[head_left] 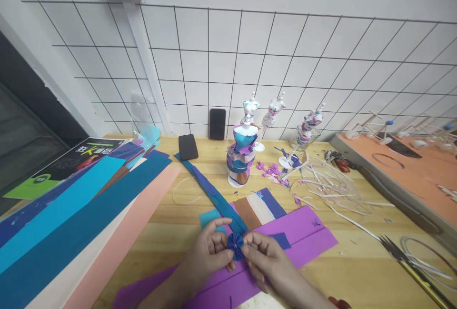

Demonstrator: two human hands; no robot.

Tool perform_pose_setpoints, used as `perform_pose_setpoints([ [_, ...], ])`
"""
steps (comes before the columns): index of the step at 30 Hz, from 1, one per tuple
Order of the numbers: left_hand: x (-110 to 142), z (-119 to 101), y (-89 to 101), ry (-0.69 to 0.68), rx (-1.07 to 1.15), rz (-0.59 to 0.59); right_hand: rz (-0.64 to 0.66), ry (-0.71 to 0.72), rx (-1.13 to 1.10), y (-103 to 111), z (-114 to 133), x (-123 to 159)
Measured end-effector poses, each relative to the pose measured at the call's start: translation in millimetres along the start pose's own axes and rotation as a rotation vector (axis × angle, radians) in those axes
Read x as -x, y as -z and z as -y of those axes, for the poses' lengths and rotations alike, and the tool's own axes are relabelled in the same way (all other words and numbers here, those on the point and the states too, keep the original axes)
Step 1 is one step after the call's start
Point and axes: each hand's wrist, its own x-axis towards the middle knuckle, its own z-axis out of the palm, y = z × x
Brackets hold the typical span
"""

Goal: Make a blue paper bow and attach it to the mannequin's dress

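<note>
Both my hands hold a small pleated blue paper rosette (235,245) low in the middle of the view. My left hand (207,251) pinches its left side with thumb and fingers. My right hand (266,257) pinches its right side. They hover over a purple sheet (303,233) on the wooden table (171,218). A long teal strip (214,194) runs from the hands toward the back. Behind it stands a small mannequin (241,156) dressed in blue, purple and brown paper.
Large coloured sheets (71,233) fan out at the left. Two black phones (188,146) sit at the back, one leaning on the grid wall. Other small mannequins (273,114), paper scraps and white strips (332,190) lie to the right. Scissors (403,256) and an orange board (410,175) are far right.
</note>
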Motion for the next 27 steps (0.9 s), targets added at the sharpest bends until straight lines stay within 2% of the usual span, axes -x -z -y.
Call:
perform_pose_setpoints([
  [6, 0, 3, 2.5, 0.012, 0.016, 0.049, -0.042, 0.010, -0.008, 1, 3, 0],
  [11, 0, -2, 2.4, -0.093, -0.073, -0.058, -0.063, 0.000, 0.013, 0, 6, 0],
  [14, 0, -5, 3.7, -0.105, -0.113, -0.077, -0.075, 0.010, 0.025, 0, 4, -1],
  [20, 0, -4, 4.9, -0.019, -0.082, -0.025, -0.092, 0.011, 0.093, 1, 0, -2],
  [27, 0, -9, 1.9, 0.052, 0.000, -0.020, -0.121, 0.066, 0.113, -4, 15, 2],
])
